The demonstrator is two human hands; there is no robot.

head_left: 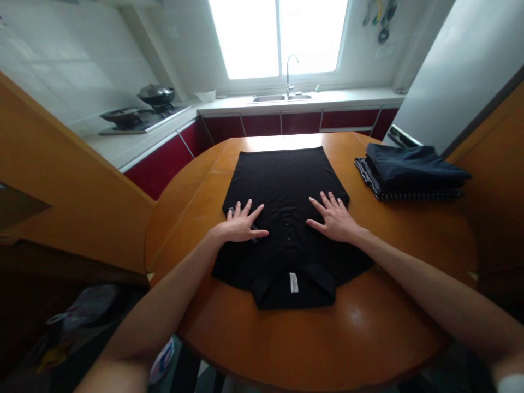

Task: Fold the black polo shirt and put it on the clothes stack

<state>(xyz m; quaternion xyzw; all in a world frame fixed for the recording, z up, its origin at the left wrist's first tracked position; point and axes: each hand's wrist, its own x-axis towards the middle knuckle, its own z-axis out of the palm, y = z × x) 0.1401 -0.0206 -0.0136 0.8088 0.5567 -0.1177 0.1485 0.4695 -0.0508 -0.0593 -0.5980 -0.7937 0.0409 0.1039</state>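
A black short-sleeved polo shirt [286, 185] lies spread flat, front up, on the wooden table [311, 349]. Its collar and white neck label [293, 283] point toward me, and the hem lies at the far side. My left hand [242, 224] rests on the left part of the chest, fingers spread, partly over a small greyish mark or print on the cloth. On the right part of the chest lies my right hand [333, 218], flat with its fingers apart. Between the hands runs the short row of buttons [288, 230]. Neither hand grips the cloth.
A folded stack of dark clothes [413, 172] sits at the table's right. Beyond the table are a counter with a sink [282, 98] and a stove [143, 121] carrying pans. A wooden panel [73, 180] stands at the left, a fridge [454, 82] at the right.
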